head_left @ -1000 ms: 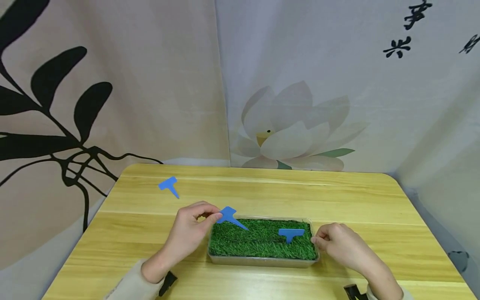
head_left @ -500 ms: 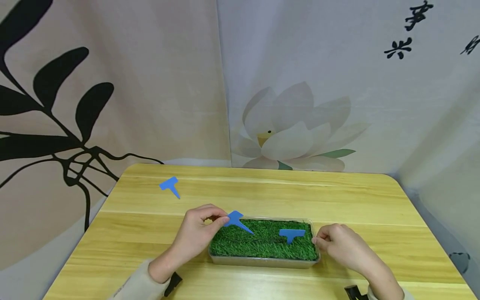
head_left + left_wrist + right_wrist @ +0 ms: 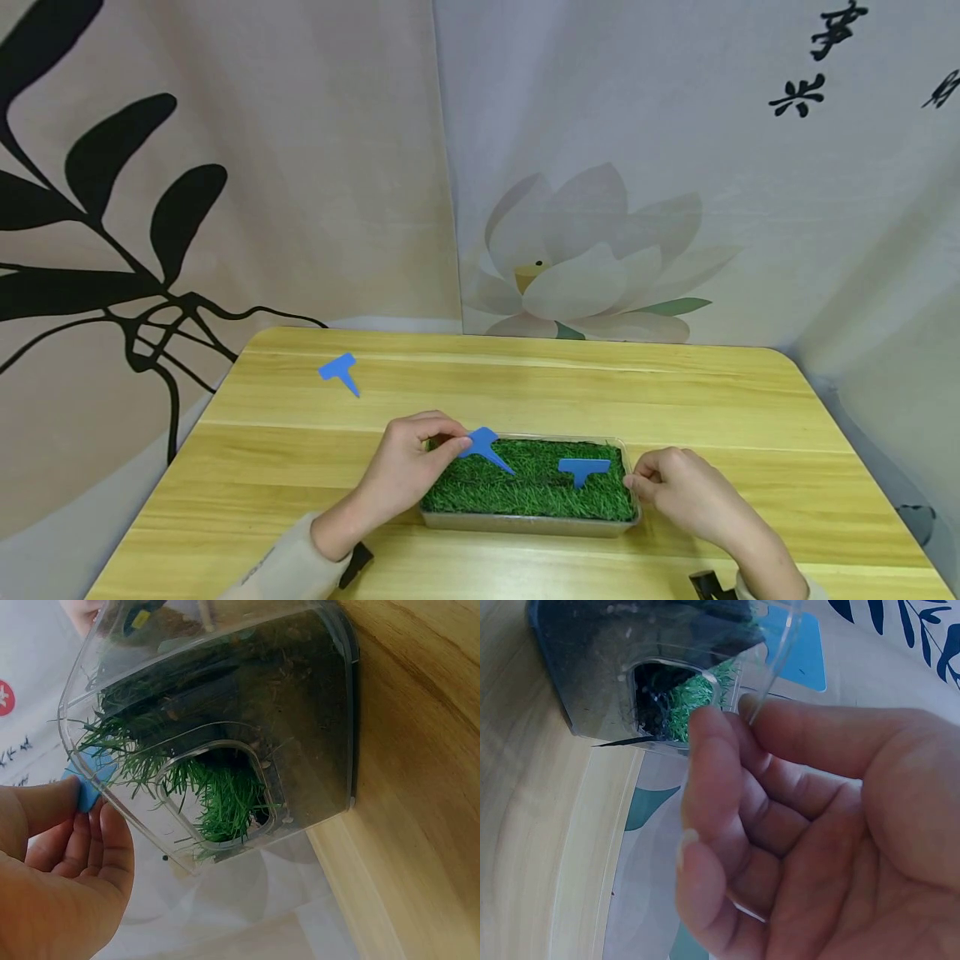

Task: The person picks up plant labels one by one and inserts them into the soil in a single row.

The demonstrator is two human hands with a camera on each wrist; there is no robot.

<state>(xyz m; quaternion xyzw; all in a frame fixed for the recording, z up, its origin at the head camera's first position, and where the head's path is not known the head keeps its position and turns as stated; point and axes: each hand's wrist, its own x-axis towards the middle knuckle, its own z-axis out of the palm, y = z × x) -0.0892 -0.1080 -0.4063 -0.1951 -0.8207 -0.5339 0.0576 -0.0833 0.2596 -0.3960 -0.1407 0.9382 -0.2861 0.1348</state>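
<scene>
My left hand (image 3: 405, 471) pinches a blue T-shaped plant label (image 3: 486, 447) between thumb and fingertips, over the left part of the grass. Its pointed stem slants down to the right; whether the tip touches the grass I cannot tell. A clear plastic box (image 3: 525, 524) holds the green grass mat (image 3: 517, 496). Toward its right end another blue plant label (image 3: 583, 467) stands upright in the grass. My right hand (image 3: 693, 496) pinches the box's right rim between thumb and finger. In the left wrist view, dark soil (image 3: 300, 712) shows through the box wall.
A third blue plant label (image 3: 340, 372) lies flat on the wooden table (image 3: 675, 392), at the far left. Behind the table hangs a printed cloth (image 3: 337, 167). Each wrist wears a black strap-like mount (image 3: 356, 567).
My left hand has moved right and slightly toward me with the pinched plant label, farther over the grass. The right hand stays at the box rim.
</scene>
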